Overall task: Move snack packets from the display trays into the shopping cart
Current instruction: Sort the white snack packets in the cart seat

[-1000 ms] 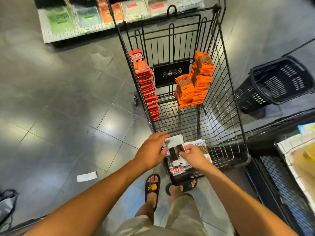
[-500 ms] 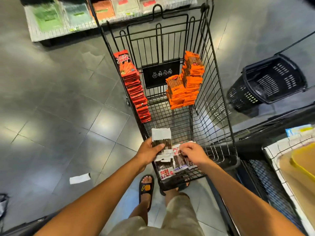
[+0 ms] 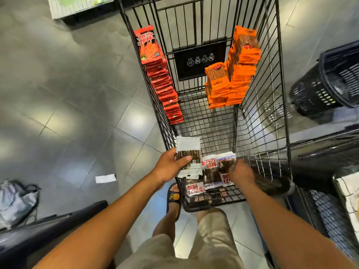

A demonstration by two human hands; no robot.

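Note:
A black wire shopping cart stands in front of me. A row of red snack packets leans along its left wall, and orange packets are stacked at its far right. My left hand grips a small stack of white-and-brown packets above the cart's near left corner. My right hand reaches into the near end and touches more white-and-brown packets lying on the cart floor; its fingers are blurred.
A black plastic basket sits on the floor to the right. A display tray edge shows at the right border, a shelf of green packets at the top left. A paper scrap and a grey bag lie on the tiles.
My left hand has taken up a stack of white packets and drawn it left. The right hand stays low on the packets in the cart. The view has moved closer to the cart.

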